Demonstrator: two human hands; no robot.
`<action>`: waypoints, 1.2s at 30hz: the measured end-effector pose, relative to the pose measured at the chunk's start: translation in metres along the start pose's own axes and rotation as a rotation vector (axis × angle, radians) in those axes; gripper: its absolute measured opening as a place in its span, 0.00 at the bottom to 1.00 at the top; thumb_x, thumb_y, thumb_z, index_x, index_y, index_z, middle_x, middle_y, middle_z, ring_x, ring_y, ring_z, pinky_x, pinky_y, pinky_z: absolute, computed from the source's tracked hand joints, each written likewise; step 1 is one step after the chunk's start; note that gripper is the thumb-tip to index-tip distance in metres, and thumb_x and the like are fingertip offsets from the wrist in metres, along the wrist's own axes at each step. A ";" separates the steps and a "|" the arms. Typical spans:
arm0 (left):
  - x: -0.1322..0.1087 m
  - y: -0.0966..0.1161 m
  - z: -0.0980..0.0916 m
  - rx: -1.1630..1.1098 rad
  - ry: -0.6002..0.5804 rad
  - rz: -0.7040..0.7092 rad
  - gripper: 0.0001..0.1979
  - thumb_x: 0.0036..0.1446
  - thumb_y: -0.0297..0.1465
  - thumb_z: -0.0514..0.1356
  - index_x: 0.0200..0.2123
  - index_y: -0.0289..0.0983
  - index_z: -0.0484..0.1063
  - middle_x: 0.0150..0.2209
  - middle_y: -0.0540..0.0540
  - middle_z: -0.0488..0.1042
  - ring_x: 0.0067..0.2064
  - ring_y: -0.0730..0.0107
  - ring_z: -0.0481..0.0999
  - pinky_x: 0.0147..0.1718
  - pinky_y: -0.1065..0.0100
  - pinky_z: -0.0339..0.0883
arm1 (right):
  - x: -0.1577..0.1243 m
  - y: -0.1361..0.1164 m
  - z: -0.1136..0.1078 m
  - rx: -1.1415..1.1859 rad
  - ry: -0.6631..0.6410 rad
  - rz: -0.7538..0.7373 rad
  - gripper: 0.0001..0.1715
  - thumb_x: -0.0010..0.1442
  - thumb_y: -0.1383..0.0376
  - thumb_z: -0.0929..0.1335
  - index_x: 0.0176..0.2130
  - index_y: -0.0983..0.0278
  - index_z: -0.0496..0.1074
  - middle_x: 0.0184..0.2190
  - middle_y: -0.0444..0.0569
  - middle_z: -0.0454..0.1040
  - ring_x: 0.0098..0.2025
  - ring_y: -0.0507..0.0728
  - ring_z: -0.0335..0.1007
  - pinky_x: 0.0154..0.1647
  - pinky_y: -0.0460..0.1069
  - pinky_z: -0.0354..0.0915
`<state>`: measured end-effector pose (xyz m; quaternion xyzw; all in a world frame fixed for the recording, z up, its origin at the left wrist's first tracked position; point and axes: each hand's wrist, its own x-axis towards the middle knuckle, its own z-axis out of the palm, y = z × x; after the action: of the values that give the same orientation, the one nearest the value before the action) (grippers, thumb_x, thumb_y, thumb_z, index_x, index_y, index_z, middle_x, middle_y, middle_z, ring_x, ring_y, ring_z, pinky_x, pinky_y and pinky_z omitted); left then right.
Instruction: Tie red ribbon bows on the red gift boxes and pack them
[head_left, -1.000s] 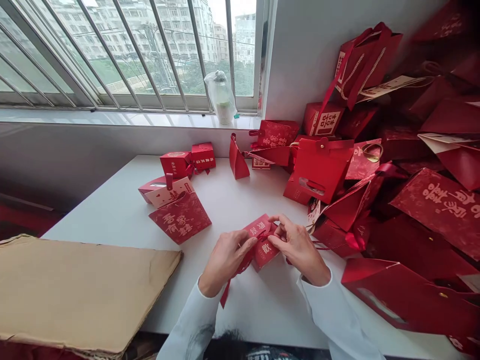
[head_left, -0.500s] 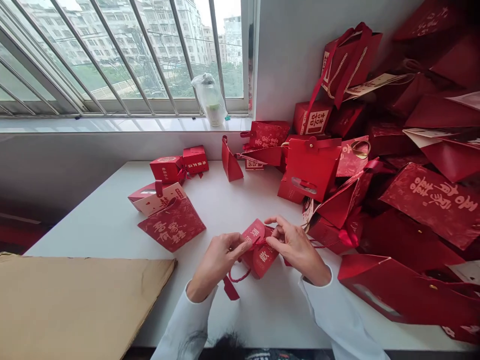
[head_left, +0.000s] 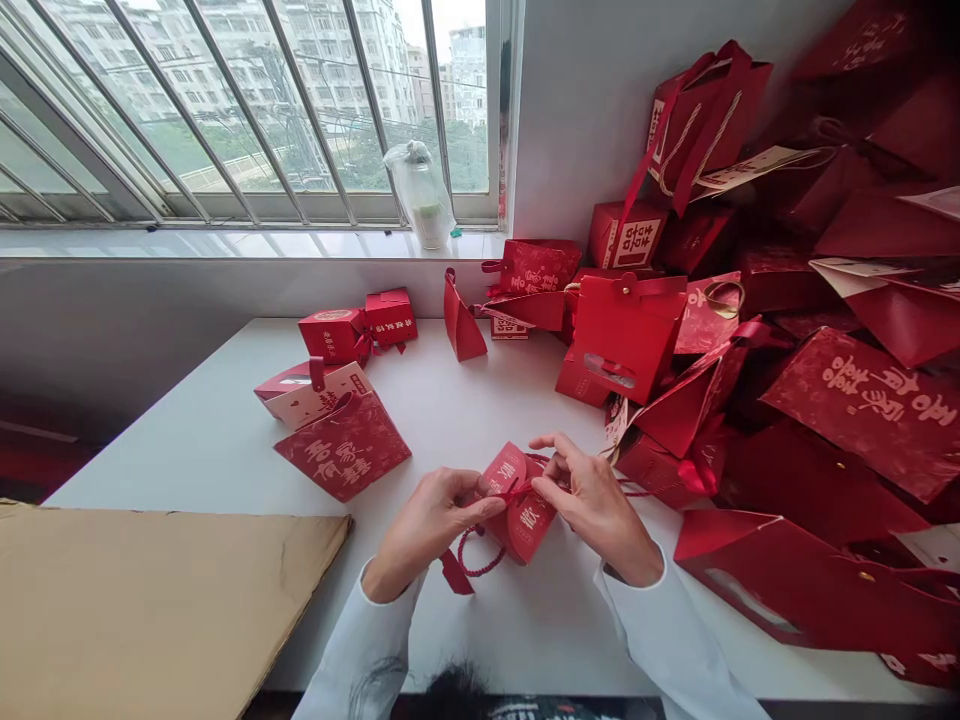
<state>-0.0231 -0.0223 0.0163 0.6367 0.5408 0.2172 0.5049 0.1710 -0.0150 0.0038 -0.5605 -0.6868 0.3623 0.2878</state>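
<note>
On the white counter point(head_left: 187, 420): from where I stand, a small red box point(head_left: 532, 530) lies near the front edge, between the person's two hands, its curved flaps printed with pale characters.
Left hand point(head_left: 435, 525): thumb and fingertips pinching a red ribbon point(head_left: 516, 493) at the box's left side.
Right hand point(head_left: 600, 500): thumb and forefinger grasping the ribbon on the other side, the wrist coming out of a white cuff point(head_left: 645, 590).
Cord loop point(head_left: 480, 573): dark red, curving beside the box just below the left hand, with a flat red strip point(head_left: 455, 574) next to it.
Marbled red bag point(head_left: 345, 452): tilted on the counter to the left of the box, pale characters on its face, a cream card point(head_left: 319, 398) behind it.
Back edge: two red boxes point(head_left: 330, 335) side by side near the wall, and a red folded piece point(head_left: 465, 330) standing to their right.
Right side: a tall heap of red bags point(head_left: 810, 480), some with pale lettering.
Left foreground: a sheet of brown cardboard point(head_left: 165, 610).
Windowsill point(head_left: 262, 243): a cup in clear plastic point(head_left: 429, 210), before the barred window point(head_left: 300, 120).
</note>
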 end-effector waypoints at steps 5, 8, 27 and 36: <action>0.002 -0.003 -0.001 -0.171 -0.054 -0.002 0.18 0.53 0.43 0.58 0.30 0.32 0.75 0.24 0.48 0.71 0.27 0.73 0.66 0.26 0.71 0.60 | -0.002 0.000 0.001 0.015 0.004 0.019 0.18 0.54 0.68 0.62 0.45 0.60 0.67 0.21 0.38 0.67 0.23 0.52 0.63 0.26 0.45 0.57; 0.003 -0.002 -0.006 -0.030 -0.001 0.046 0.16 0.53 0.42 0.59 0.29 0.33 0.76 0.28 0.47 0.73 0.30 0.71 0.68 0.29 0.70 0.61 | -0.002 -0.001 0.002 0.003 0.038 0.029 0.18 0.53 0.68 0.61 0.45 0.59 0.67 0.21 0.38 0.67 0.23 0.52 0.63 0.25 0.45 0.56; 0.004 -0.007 -0.013 0.138 -0.084 0.332 0.05 0.48 0.36 0.67 0.30 0.43 0.80 0.46 0.47 0.72 0.51 0.62 0.64 0.51 0.63 0.58 | -0.005 -0.003 0.012 -0.171 0.093 0.057 0.17 0.53 0.71 0.61 0.43 0.59 0.68 0.22 0.39 0.70 0.26 0.53 0.68 0.30 0.46 0.56; 0.027 -0.006 0.004 -0.025 -0.090 0.520 0.05 0.53 0.33 0.64 0.30 0.39 0.80 0.32 0.46 0.80 0.43 0.64 0.73 0.49 0.63 0.62 | -0.005 0.001 0.011 -0.157 0.095 0.079 0.17 0.53 0.70 0.61 0.42 0.59 0.69 0.21 0.39 0.69 0.25 0.53 0.66 0.29 0.46 0.55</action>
<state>-0.0143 0.0005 0.0021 0.7569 0.3335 0.3178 0.4635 0.1636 -0.0213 -0.0032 -0.6245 -0.6760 0.2914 0.2610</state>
